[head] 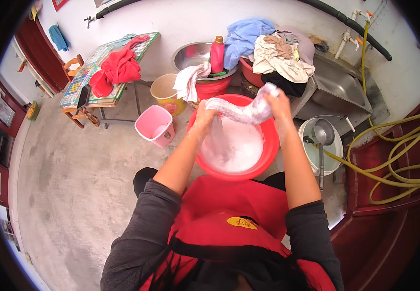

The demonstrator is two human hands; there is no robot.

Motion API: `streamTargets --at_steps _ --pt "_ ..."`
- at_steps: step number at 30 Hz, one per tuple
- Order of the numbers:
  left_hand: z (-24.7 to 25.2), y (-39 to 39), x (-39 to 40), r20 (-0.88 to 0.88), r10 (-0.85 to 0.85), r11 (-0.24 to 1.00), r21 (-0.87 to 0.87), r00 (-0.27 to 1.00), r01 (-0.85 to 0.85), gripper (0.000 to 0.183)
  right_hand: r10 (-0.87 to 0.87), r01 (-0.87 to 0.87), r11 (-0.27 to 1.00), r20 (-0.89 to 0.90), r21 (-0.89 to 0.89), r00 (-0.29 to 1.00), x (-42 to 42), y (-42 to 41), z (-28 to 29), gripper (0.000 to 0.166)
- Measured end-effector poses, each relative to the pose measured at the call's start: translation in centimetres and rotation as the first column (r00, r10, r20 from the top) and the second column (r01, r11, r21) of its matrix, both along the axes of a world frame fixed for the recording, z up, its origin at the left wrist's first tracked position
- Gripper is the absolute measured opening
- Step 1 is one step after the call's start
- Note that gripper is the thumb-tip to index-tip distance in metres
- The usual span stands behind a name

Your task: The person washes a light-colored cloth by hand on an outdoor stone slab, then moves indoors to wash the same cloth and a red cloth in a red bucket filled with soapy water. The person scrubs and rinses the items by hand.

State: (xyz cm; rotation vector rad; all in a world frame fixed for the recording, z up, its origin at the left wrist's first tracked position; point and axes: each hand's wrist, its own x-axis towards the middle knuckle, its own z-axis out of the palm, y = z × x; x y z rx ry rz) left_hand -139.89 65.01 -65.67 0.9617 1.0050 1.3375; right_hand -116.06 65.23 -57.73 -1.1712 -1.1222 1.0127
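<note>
A wet, pale cloth [244,112] is stretched between my two hands above a red plastic basin [273,145]. My left hand [205,118] grips one end, and a loose part of the cloth hangs from it down into the basin. At the other end my right hand [278,103] is closed around the fabric, a little higher than the left. White suds [244,149] cover the water in the basin, so whatever lies under them is hidden. The basin stands right in front of my red apron [232,196].
Behind the basin are a steel bowl [184,54], a pink bottle [217,54] and piled laundry [279,54]. A pink bin [154,123] and a patterned bucket [164,89] stand left. To the right are a white bucket [304,134] with a ladle [323,132], a yellow hose [384,178] and a sink [341,87].
</note>
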Motion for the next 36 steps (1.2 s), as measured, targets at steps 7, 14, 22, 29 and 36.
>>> streamTargets --at_steps 7,14,22,29,36 --pt "8.3 -1.0 2.6 -0.301 -0.172 0.985 -0.072 0.938 0.157 0.064 0.488 -0.361 0.830 0.238 -0.425 0.840 -0.7 -1.7 -13.3 0.061" --pt "11.9 -1.4 3.6 -0.666 -0.275 0.957 -0.121 0.693 0.264 0.064 0.557 -0.569 0.822 0.214 -0.006 0.803 -4.2 -3.4 -5.3 0.097" --pt "9.8 4.3 5.5 0.049 -0.339 0.883 -0.329 0.940 0.335 0.043 0.522 -0.565 0.821 -0.300 -0.077 0.799 -6.9 -3.7 -7.0 0.061" --pt "1.2 8.0 1.4 -0.171 -0.368 0.903 -0.302 0.914 0.307 0.042 0.144 -0.697 0.671 -0.876 -0.255 0.459 -5.7 -1.8 -7.9 0.044" --pt "-1.4 4.0 6.1 0.696 -0.479 0.830 0.160 0.535 0.534 0.078 0.201 -0.760 0.636 -0.923 -0.131 0.327 -5.4 -1.2 -7.8 0.050"
